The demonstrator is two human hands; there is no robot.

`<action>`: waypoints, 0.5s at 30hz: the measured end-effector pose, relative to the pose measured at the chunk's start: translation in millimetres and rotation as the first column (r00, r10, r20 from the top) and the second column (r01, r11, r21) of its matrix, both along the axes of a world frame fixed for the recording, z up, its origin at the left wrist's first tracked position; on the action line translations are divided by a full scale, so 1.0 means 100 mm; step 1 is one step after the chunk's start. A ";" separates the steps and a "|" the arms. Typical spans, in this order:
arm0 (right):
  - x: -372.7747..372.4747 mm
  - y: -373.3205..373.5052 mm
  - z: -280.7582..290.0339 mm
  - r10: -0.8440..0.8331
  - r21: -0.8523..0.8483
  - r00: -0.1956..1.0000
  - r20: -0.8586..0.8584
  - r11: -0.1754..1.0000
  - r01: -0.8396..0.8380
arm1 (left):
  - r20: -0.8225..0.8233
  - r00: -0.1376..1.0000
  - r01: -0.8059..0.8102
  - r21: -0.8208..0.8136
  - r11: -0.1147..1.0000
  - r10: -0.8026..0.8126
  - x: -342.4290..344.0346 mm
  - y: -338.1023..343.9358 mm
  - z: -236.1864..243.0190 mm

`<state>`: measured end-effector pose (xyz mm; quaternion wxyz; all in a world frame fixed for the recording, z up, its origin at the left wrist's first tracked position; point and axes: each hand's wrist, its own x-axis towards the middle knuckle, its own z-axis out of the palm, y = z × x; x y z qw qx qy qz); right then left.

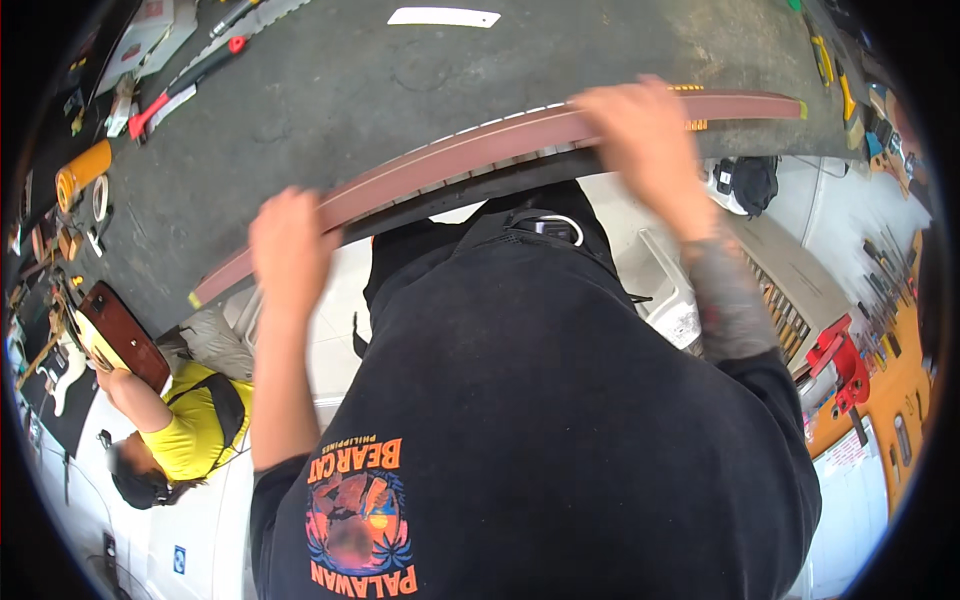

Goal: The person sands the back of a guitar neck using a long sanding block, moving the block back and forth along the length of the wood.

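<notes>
"What are the hands doing?"

"The left hand (290, 238) is gripping the reddish-brown bar (450, 158) towards its lower end, fingers curling over it. The right hand (645, 140) is closing over it farther along, short of the other end, and is showing blurred."

"Where is the bar lying?"

"It's running slantwise across the near side of the dark bench (330, 90), just in front of the black shirt (560, 400). Both ends are sticking out past the hands. It's looking curved, but the lens may be doing that."

"What's worrying you?"

"Uneven pressure. If one hand is bearing down harder, the bar could be tipping or skewing. With its left end reaching towards the bench edge, a loosening left grip could be letting it slide off. Fingertips wrapping underneath could be getting pinched, too; I can't see what they're touching there."

"And farther out?"

"A pale strip (443, 17) is lying beyond, well apart. A red-handled tool (150, 115) and an orange cylinder (86, 172) are sitting off left. Past them, a co-worker in yellow (205, 425) is handling a glossy brown panel (125, 335)."
</notes>
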<state>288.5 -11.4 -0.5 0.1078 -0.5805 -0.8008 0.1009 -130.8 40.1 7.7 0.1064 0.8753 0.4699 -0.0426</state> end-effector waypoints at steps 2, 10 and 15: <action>0.67 -0.05 0.09 -0.019 -0.037 0.998 0.059 0.999 0.022 | 0.040 0.998 0.043 0.042 0.998 -0.044 0.74 -0.05 0.01; -0.72 -0.03 -0.02 0.084 0.078 0.991 -0.107 0.994 -0.076 | -0.028 0.997 -0.070 0.044 0.997 0.072 -0.71 -0.01 0.01; -0.34 -0.06 0.04 0.084 0.019 0.995 -0.055 0.996 -0.083 | -0.026 0.998 -0.061 0.028 0.998 0.062 -0.35 -0.15 -0.02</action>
